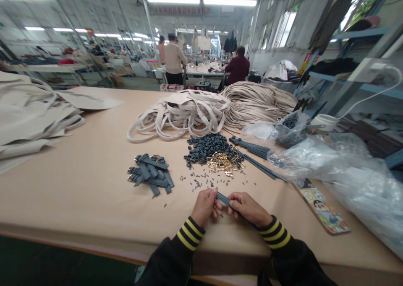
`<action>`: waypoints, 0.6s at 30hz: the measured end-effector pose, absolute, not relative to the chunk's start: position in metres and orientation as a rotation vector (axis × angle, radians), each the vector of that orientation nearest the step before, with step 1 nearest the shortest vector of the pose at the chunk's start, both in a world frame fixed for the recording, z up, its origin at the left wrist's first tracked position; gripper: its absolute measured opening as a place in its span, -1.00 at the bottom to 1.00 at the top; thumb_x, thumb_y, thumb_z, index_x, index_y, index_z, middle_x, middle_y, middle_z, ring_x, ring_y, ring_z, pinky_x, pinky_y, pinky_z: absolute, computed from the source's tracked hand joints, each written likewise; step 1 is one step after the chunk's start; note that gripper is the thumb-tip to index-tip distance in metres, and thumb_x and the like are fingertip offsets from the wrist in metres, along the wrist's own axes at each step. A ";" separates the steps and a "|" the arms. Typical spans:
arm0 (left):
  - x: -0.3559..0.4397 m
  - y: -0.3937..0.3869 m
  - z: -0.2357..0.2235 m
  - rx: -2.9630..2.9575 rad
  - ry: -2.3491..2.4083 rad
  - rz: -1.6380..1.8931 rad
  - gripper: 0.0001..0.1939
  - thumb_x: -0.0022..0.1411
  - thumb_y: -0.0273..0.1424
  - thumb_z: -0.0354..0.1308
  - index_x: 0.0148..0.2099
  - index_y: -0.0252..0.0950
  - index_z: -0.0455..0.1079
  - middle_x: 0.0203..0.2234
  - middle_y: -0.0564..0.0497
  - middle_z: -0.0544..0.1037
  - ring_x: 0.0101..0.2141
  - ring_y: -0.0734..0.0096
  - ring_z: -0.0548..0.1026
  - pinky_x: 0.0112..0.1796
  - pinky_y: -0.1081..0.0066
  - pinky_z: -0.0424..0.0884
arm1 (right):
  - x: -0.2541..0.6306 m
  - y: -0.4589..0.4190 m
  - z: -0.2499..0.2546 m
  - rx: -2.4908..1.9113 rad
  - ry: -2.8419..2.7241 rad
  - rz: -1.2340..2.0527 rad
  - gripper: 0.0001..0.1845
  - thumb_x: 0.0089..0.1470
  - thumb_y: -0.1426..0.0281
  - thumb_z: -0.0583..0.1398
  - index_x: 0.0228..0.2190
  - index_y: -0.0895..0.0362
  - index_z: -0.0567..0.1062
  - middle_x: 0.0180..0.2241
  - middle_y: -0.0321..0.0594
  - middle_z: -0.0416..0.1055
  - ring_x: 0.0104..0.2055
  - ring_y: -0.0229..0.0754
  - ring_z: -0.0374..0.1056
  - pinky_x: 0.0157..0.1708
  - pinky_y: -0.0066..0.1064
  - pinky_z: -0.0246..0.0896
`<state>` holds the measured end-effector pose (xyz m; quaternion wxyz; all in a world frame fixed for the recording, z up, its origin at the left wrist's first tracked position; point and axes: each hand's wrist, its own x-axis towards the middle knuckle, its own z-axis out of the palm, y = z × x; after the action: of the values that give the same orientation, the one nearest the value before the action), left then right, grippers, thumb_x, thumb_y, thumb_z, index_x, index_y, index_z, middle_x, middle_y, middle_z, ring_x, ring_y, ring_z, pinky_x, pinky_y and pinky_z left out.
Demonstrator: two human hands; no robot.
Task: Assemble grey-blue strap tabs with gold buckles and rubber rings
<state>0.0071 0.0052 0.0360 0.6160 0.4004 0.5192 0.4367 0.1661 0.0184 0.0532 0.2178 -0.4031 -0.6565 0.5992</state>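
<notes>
My left hand [206, 205] and my right hand [248, 208] meet near the front edge of the tan table [78, 185], both pinching a short dark blue strap [223, 199] between the fingertips. Just beyond the hands lie scattered small dark bits [201, 179]. A pile of gold metal buckles [224, 162] and a heap of dark rings [208, 146] sit further back. To the left rests a stack of finished dark straps [151, 173].
Beige strap loops [179, 114] and thin beige cords [258, 101] are piled at the far side. Long dark strips [256, 152], plastic bags [340, 164] and a printed card [324, 210] lie on the right. Beige sheets [31, 110] lie left. People work at far tables.
</notes>
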 end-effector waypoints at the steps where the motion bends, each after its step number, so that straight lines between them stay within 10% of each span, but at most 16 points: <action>1: 0.007 0.005 0.036 0.923 1.197 1.007 -0.65 0.10 -0.14 -0.05 -0.48 -0.35 0.17 -0.78 0.10 0.37 -0.81 0.59 0.30 -0.82 0.66 0.15 | 0.166 0.018 0.054 -1.121 -1.810 1.665 -0.81 0.02 0.37 0.04 -0.41 0.22 0.39 -0.56 -0.29 0.38 -0.63 -0.37 0.21 -0.61 -0.55 0.07; 18: 0.007 0.006 0.039 1.052 1.244 0.935 -0.72 0.08 -0.17 -0.01 -0.46 -0.29 0.15 -0.85 0.23 0.23 -0.86 0.60 0.20 -0.85 0.65 0.03 | 0.179 0.017 0.048 -0.962 -1.434 2.172 -0.73 -0.06 0.34 0.14 -0.31 0.24 0.45 -0.39 -0.16 0.42 -0.51 -0.36 0.30 -0.46 -0.49 0.24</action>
<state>0.0073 0.0057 0.0390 0.5904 0.4521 0.5344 0.4017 0.1793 0.0169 0.0475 0.1824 -0.3408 -0.5082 0.7696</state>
